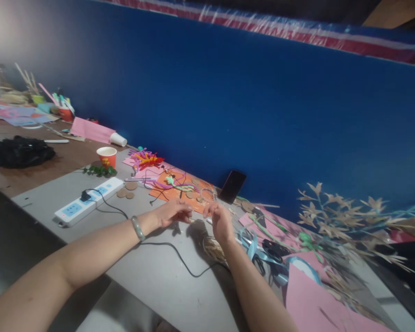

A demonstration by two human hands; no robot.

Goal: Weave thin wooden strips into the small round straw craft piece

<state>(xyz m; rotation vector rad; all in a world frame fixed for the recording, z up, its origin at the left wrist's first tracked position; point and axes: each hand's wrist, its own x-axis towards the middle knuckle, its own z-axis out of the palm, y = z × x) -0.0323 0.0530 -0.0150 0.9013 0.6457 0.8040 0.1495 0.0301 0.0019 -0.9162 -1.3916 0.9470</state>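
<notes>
My left hand [174, 213], with a pale green bangle [137, 228] at its wrist, is above the grey table, fingers curled together. My right hand [220, 221] is a short way to its right, its thumb and fingers bent in a pinch towards the left hand. Whatever the fingers hold is too small and blurred to make out. Just beyond both hands lies an orange sheet [157, 192] with round wooden discs [190, 194] and pipe cleaners on it. A dark phone [232, 186] leans on the blue partition. A bundle of straw-coloured strands [213, 250] lies beneath my right wrist.
A white power strip [90, 201] with a black plug is at left; its cable [174, 249] runs under my forearms. Nearby are a paper cup [106, 157] and a black plastic bag [20, 151]. Blue ribbon [252, 246], pink paper [314, 299] and straw-like flowers [318, 207] crowd the right.
</notes>
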